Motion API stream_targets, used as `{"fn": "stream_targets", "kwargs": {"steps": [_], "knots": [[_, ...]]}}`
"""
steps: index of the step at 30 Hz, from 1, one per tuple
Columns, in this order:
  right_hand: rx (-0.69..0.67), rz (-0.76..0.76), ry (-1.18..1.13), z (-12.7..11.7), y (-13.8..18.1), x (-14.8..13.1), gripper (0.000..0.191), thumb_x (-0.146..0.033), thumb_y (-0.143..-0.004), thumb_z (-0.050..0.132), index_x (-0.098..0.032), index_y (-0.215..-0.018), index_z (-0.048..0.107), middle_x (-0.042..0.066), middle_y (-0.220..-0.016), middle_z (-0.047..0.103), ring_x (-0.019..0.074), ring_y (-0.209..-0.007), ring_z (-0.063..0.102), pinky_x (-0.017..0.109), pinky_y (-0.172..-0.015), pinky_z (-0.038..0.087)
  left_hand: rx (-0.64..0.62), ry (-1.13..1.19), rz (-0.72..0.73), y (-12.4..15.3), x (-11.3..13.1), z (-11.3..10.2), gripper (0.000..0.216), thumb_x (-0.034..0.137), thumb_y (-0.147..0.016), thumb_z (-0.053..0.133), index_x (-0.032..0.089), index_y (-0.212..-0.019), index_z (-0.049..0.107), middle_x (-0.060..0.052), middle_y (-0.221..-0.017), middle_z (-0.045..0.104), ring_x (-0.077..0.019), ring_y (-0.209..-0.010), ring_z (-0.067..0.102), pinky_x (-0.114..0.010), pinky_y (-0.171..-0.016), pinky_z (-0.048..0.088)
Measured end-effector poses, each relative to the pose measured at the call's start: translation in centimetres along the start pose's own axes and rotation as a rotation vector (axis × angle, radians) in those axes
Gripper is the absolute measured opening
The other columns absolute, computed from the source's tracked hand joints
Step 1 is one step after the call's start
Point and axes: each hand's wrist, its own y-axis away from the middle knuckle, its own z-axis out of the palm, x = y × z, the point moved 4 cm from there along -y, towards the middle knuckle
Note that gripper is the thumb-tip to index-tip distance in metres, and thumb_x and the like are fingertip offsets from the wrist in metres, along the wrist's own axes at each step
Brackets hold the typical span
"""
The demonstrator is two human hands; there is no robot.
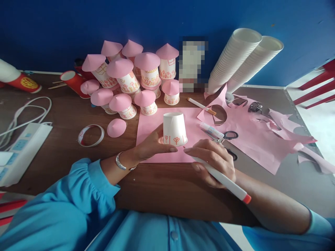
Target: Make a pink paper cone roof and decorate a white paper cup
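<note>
An upside-down white paper cup (174, 128) with small red drawings near its rim stands on a pink paper sheet (151, 122). My left hand (153, 144) cups its left side, thumb against the rim. My right hand (213, 161) is closed round a white marker with an orange end (225, 181), its tip pointing at the cup's lower right edge. Both sleeves are blue.
Several finished cups with pink cone roofs (131, 78) cluster behind. A loose pink cone (116, 127) and a tape ring (91, 135) lie left. Scissors (225, 136), a glue stick (211, 130), pink scraps (261, 136) and two stacks of white cups (240, 59) are right. A power strip (18, 153) sits far left.
</note>
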Motion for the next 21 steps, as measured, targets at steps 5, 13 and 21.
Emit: {"fn": "stream_targets", "kwargs": {"steps": [5, 13, 21], "knots": [[-0.007, 0.068, -0.008, 0.12, -0.19, 0.08, 0.016, -0.015, -0.091, 0.062, -0.022, -0.104, 0.057, 0.0, -0.075, 0.067, 0.0162, -0.061, 0.068, 0.026, -0.049, 0.051, -0.007, -0.026, -0.013, 0.08, -0.02, -0.06, 0.068, 0.034, -0.065, 0.095, 0.024, -0.124, 0.062, -0.008, -0.12, 0.071, -0.0267, -0.11, 0.065, -0.04, -0.093, 0.052], [0.064, 0.003, 0.036, 0.54, 0.27, 0.38, 0.009, -0.017, -0.096, 0.063, -0.02, -0.103, 0.058, 0.001, -0.076, 0.065, 0.0161, -0.064, 0.069, 0.026, -0.051, 0.053, -0.025, -0.021, -0.039, -0.18, -0.09, -0.17, 0.071, 0.032, -0.065, 0.095, 0.022, -0.126, 0.06, -0.007, -0.117, 0.071, -0.0257, -0.109, 0.065, -0.04, -0.094, 0.052], [0.023, -0.005, 0.043, 0.6, 0.28, 0.53, 0.007, -0.02, -0.098, 0.06, -0.021, -0.105, 0.057, 0.001, -0.078, 0.065, 0.0154, -0.065, 0.069, 0.025, -0.05, 0.052, -0.02, -0.068, -0.05, -0.27, 0.45, 0.15, 0.073, 0.034, -0.065, 0.095, 0.023, -0.127, 0.059, -0.007, -0.116, 0.071, -0.0269, -0.108, 0.066, -0.041, -0.092, 0.053]]}}
